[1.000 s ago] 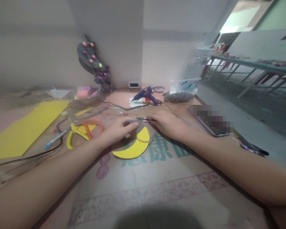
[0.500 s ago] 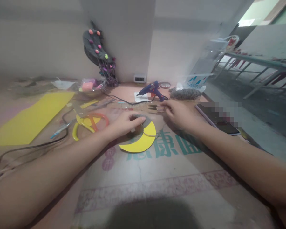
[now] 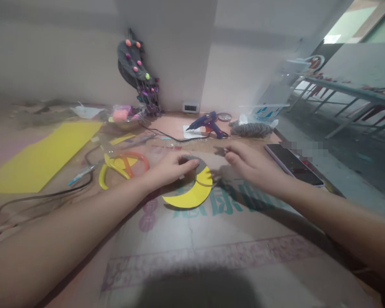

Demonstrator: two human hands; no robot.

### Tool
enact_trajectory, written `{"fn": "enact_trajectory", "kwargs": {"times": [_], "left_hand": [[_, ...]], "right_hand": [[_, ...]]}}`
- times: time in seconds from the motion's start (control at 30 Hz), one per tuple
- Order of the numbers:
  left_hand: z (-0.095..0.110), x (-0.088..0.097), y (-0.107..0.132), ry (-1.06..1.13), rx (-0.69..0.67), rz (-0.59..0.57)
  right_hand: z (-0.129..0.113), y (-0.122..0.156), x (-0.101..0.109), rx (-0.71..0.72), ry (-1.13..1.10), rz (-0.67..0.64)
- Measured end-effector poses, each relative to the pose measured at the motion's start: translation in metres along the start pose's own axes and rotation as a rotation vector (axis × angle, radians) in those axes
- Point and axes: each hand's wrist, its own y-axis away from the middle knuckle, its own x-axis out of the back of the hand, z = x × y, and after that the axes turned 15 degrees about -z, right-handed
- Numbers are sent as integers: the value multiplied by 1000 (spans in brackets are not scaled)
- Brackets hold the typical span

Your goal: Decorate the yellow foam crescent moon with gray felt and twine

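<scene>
Yellow crescent (image 3: 196,194) with a grey upper end, on the desk (image 3: 170,122) under the left hand (image 3: 173,168) | left hand half curled, thumb and fingers gripping that end | right hand (image 3: 247,162) pinched around a small blurred tool (image 3: 221,150), perhaps little scissors | glue gun (image 3: 203,121) beyond both hands | orange-and-yellow scissors (image 3: 127,166) left of the left hand

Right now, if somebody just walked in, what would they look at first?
Probably the bright yellow crescent, grey at its top end, in the middle of the picture with the left hand on it. Next, maybe the dark grey shape dotted with colourful balls, up against the wall at the back. The big yellow sheet on the left and the blue glue gun beyond the hands stand out too.
</scene>
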Motion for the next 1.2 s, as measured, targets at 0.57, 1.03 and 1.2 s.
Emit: {"fn": "enact_trajectory", "kwargs": {"times": [0.57,1.03,1.2], "left_hand": [[7,1,-1,-135,52,15],[4,1,-1,-153,15,36],[5,1,-1,-165,6,30]], "right_hand": [[8,5,-30,190,503,14],[7,3,-32,226,588,17],[6,3,-32,217,601,21]]}}
